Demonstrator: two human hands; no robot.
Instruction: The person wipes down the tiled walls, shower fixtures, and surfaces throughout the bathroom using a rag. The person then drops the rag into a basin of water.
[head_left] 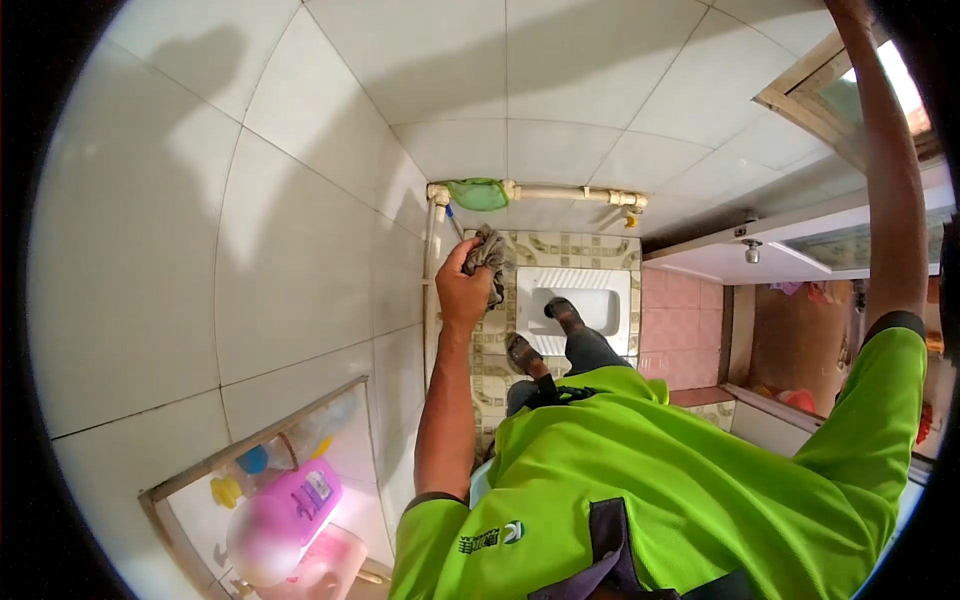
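My left hand point(464, 290) is closed on a crumpled grey-brown cloth point(489, 262), held in front of me near the tiled wall corner. Just past the cloth, a green mesh piece point(478, 194) hangs at the cream pipe point(565, 192). My right arm point(893, 190) stretches up to the top right edge of the view. Only the wrist end point(850, 12) shows there, and the fingers of my right hand are out of frame. Beside that arm is a wooden-framed window point(815, 95).
Below my feet is a white squat toilet point(625, 325). At the right stands a white door point(705, 250) with a round knob point(753, 252). A wall niche at lower left holds a pink bottle point(312, 495) and a yellow item point(226, 491). A yellow-handled tap point(629, 221) is on the pipe.
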